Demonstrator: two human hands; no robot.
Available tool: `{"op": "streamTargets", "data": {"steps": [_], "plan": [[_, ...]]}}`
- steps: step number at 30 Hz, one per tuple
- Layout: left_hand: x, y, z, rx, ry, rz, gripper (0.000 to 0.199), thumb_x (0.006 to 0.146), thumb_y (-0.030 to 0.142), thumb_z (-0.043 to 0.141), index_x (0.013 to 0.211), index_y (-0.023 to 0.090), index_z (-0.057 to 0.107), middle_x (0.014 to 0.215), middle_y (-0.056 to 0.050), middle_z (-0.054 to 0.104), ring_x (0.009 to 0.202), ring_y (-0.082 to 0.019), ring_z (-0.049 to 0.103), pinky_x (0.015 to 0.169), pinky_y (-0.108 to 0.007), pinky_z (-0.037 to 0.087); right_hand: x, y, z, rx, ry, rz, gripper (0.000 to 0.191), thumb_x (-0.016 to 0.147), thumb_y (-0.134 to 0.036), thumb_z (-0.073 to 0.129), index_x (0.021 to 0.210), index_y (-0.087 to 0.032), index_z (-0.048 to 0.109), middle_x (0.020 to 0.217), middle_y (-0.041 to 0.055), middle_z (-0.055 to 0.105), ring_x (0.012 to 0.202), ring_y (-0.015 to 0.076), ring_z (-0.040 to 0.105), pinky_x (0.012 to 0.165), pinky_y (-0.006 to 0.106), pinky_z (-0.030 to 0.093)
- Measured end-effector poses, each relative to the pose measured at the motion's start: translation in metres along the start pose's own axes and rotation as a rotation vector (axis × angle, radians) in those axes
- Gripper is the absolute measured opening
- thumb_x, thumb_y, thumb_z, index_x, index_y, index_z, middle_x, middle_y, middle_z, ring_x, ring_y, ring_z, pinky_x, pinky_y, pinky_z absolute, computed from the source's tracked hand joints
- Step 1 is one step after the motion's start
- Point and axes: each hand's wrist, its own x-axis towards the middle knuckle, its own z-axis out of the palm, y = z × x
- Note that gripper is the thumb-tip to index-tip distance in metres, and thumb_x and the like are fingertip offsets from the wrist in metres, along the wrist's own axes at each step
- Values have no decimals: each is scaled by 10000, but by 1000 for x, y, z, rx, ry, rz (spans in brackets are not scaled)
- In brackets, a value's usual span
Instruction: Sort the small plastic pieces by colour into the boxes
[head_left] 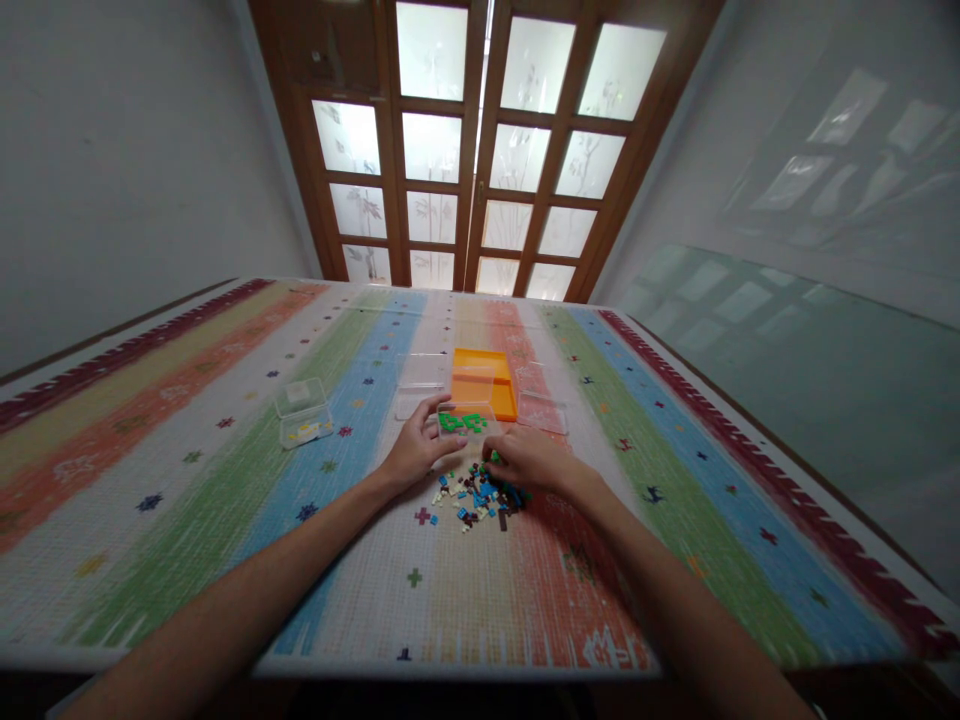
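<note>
A small clear plastic box with its lid raised holds several green toy bricks. My left hand grips its left side, fingers behind and thumb in front. Just right of the box, my right hand is pinched closed, with a bit of green showing at its fingertips. Below that hand lies a loose pile of tiny bricks in blue, brown, cream and a little green. Part of the pile is hidden by the right hand.
An open orange box stands behind the clear one, with open clear boxes on either side. Farther left, another open clear box contains yellow and white pieces. A striped cloth covers the table.
</note>
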Motion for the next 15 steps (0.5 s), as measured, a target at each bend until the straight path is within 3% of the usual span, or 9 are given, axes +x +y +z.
{"op": "streamTargets", "data": {"steps": [15], "plan": [[3, -4, -2, -1, -10, 21, 718, 656, 174, 837, 1291, 219, 506, 1323, -112, 557, 1063, -250, 680, 971, -446, 539, 1, 7, 4, 75, 35, -77, 232, 888, -206, 596, 1036, -216, 775, 860, 83, 750, 785, 187, 659, 659, 254, 375]]}}
